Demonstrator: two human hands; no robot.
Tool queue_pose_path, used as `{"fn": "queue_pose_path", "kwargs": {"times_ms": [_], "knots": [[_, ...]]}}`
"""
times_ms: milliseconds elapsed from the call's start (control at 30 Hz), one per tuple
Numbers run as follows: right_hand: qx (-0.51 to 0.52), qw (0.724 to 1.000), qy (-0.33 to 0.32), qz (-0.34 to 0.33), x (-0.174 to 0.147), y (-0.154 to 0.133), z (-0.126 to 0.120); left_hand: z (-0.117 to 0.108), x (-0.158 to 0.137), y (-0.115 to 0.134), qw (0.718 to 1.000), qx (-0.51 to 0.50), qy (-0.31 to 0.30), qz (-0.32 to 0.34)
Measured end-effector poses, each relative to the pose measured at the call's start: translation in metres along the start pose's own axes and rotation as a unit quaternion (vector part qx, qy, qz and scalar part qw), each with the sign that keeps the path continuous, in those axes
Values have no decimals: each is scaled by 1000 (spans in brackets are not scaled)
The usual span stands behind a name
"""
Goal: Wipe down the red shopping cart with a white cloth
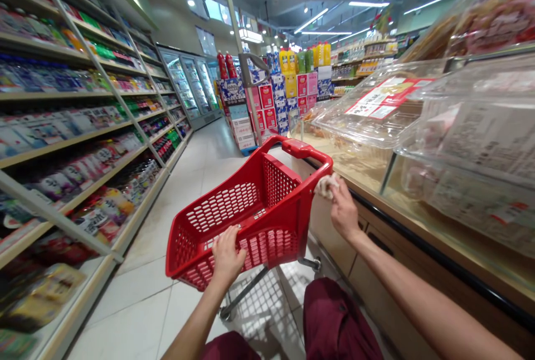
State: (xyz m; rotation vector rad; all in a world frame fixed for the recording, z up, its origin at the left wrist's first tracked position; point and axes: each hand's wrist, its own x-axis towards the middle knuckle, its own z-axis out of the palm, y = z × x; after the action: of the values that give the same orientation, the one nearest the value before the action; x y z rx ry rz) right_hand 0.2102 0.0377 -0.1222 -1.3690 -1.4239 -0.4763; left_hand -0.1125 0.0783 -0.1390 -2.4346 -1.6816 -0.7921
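Right hand: fingers pinching pale cloth, cloth touching red cart at handle end. Left hand: fingers curled over cart's near rim, gripping. Cart basket spans between and ahead of both sets of fingers. Right of right fingers: counter, clear packs. Well left of left fingers: shelves. Farther ahead: cartons.

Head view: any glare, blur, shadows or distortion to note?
Head view: glare streaks the clear packs; the shelves blur and stretch toward the left edge; a lattice shadow lies on the floor under the cart; the left hand and right hand look fairly sharp.
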Motion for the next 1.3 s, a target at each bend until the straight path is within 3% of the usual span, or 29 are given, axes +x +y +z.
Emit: {"fn": "queue_pose_path", "kwargs": {"times_ms": [100,233,300,467,533,633,700,833,900,1033,1167,1233,1300], "knots": [[-4,999,33,24,21,-9,8,-1,-1,2,1000,1,0,-6],[43,990,-99,-88,-26,-29,23,0,-1,1,1000,6,-1,-7],[45,984,-130,-110,-38,-25,19,1,-2,1,1000,4,1,-3],[-22,1000,1,-22,20,-13,5,4,-4,-1,1000,0,12,6],[-36,998,-20,-45,31,-27,12,5,-4,-1,1000,1,14,6],[-14,976,-140,-165,22,-53,24,7,-3,-2,1000,1,16,9],[-7,954,-198,-223,23,-57,22,7,-3,-3,1000,2,18,13],[-69,974,-148,-156,71,-29,1,6,-5,0,999,8,27,22],[-65,974,-154,-154,89,-25,0,4,-5,3,999,11,34,19],[8,934,-261,-245,66,-66,29,2,-5,5,999,14,32,17],[28,936,-280,-213,32,-110,58,1,-6,3,999,13,25,23],[43,933,-281,-222,33,-110,59,1,-6,2,999,13,25,22],[75,923,-283,-250,47,-92,47,0,-6,2,999,11,27,18]]}}
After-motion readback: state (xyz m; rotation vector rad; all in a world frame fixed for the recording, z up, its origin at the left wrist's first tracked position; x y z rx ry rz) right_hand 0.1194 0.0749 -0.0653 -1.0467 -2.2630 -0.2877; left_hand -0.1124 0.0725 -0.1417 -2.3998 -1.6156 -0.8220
